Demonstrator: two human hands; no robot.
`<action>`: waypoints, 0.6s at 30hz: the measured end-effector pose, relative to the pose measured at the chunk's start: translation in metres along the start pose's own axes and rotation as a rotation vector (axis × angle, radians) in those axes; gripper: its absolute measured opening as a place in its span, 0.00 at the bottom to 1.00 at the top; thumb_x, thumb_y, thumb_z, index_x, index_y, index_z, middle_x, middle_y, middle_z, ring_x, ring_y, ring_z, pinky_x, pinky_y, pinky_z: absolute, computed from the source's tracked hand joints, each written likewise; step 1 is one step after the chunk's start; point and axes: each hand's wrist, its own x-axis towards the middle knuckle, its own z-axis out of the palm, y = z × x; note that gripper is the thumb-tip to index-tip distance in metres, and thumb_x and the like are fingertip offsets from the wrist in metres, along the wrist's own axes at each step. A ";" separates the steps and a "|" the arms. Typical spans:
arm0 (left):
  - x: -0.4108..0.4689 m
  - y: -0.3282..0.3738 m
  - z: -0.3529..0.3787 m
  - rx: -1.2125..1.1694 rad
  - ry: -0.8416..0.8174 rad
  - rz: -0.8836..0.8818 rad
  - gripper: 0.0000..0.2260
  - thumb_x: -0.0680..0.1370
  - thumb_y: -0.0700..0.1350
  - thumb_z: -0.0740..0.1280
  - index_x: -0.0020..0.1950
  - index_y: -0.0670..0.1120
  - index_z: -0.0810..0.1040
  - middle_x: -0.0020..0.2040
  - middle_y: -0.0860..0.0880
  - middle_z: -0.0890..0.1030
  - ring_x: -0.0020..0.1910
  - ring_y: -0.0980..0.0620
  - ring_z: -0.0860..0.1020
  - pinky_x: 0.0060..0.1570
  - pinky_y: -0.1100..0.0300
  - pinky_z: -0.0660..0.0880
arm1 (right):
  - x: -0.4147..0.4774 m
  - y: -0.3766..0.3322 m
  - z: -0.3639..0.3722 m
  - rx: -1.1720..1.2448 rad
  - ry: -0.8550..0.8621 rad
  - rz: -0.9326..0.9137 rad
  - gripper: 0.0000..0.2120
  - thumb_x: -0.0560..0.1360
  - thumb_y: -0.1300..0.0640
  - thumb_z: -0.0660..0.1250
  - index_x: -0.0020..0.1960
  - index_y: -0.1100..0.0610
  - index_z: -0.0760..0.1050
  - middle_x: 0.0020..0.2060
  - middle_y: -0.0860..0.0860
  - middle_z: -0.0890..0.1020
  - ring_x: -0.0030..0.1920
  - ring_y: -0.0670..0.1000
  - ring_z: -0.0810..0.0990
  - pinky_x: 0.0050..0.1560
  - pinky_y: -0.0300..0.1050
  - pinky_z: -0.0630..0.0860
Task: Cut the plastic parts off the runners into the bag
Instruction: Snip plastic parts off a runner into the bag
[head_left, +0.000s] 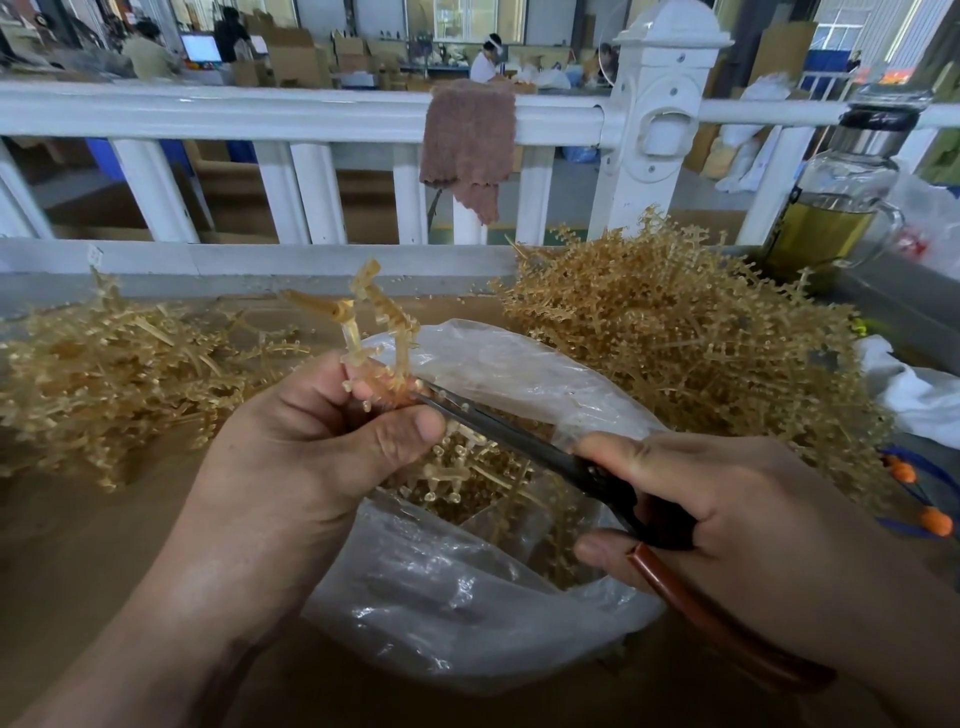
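Your left hand is gripping a runner, your right hand the scissors, and the bag is filling while a large pile is waiting.

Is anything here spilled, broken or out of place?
Nothing looks spilled or broken. The one stray item is a ragged brownish-pink cloth draped crookedly over the white railing. The tangled amber plastic runners heaped left and right of the clear plastic bag seem to be working stock.
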 end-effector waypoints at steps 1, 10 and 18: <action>-0.001 0.000 0.001 -0.010 0.000 0.011 0.12 0.64 0.53 0.82 0.41 0.51 0.84 0.37 0.52 0.83 0.36 0.58 0.80 0.36 0.68 0.77 | 0.000 0.000 0.000 0.001 0.000 0.002 0.24 0.71 0.31 0.61 0.65 0.36 0.66 0.37 0.38 0.77 0.38 0.38 0.78 0.36 0.35 0.73; -0.003 -0.002 0.005 -0.021 0.032 0.048 0.06 0.66 0.46 0.78 0.41 0.53 0.85 0.37 0.52 0.83 0.36 0.59 0.81 0.37 0.69 0.77 | 0.000 -0.001 0.001 0.006 -0.005 0.007 0.25 0.71 0.32 0.62 0.65 0.39 0.70 0.38 0.39 0.79 0.38 0.39 0.78 0.34 0.36 0.72; 0.000 -0.009 -0.002 0.016 0.033 0.036 0.14 0.66 0.57 0.81 0.44 0.51 0.85 0.38 0.52 0.83 0.36 0.56 0.80 0.36 0.67 0.76 | -0.001 0.001 0.001 0.024 -0.015 0.036 0.28 0.70 0.30 0.60 0.68 0.38 0.67 0.40 0.39 0.80 0.40 0.39 0.79 0.38 0.38 0.74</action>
